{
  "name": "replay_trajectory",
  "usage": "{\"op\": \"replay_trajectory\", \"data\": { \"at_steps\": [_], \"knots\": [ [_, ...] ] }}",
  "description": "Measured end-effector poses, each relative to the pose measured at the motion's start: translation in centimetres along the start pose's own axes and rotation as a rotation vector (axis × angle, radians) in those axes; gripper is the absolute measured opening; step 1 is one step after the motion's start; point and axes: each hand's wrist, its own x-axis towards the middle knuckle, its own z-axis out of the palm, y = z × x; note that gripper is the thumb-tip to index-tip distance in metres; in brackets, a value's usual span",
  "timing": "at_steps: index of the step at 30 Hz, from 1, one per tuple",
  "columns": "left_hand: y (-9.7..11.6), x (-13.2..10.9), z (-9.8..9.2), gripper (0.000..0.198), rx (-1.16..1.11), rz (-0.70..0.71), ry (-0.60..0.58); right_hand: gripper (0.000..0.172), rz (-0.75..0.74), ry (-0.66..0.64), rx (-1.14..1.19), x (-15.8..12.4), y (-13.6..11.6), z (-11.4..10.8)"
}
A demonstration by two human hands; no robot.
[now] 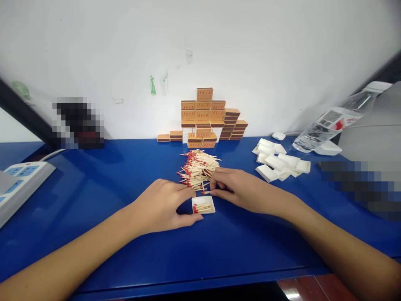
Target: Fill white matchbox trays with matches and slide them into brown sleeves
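Observation:
A small white matchbox tray (203, 200) lies on the blue table with several red-tipped matches (203, 208) inside. My left hand (164, 205) steadies it, index finger at its upper left corner and thumb along its near edge. Just beyond the tray my right hand (236, 186) is closed, thumb and fingertips pinching a match (206, 192) whose red head points left. Its fingers are at the near right side of a loose heap of matches (199, 169), most with their heads to the left.
Closed matchboxes (203, 115) are stacked against the wall behind the heap. Empty white trays (277, 161) lie piled at right, near a tilted plastic bottle (336, 119). A white power strip (26, 184) sits at left. Blurred dark objects (78, 123) stand at both sides.

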Motion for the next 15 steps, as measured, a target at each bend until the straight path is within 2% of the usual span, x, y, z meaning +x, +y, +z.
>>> {"op": "replay_trajectory", "data": {
  "at_steps": [5, 9, 15],
  "knots": [
    [-0.1, 0.0, -0.1, 0.031, 0.006, -0.011, -0.001, 0.021, 0.019, -0.057, -0.011, -0.6, 0.3, -0.6],
    [0.0, 0.0, -0.1, 0.032, 0.007, -0.016, -0.001, 0.024, 0.037, -0.017, 0.024, -1.5, -0.3, -1.7],
    [0.1, 0.1, 0.0, 0.032, 0.014, -0.006, 0.018, 0.017, -0.034, -0.028, 0.014, -1.3, -2.5, -0.5]
  ]
}}
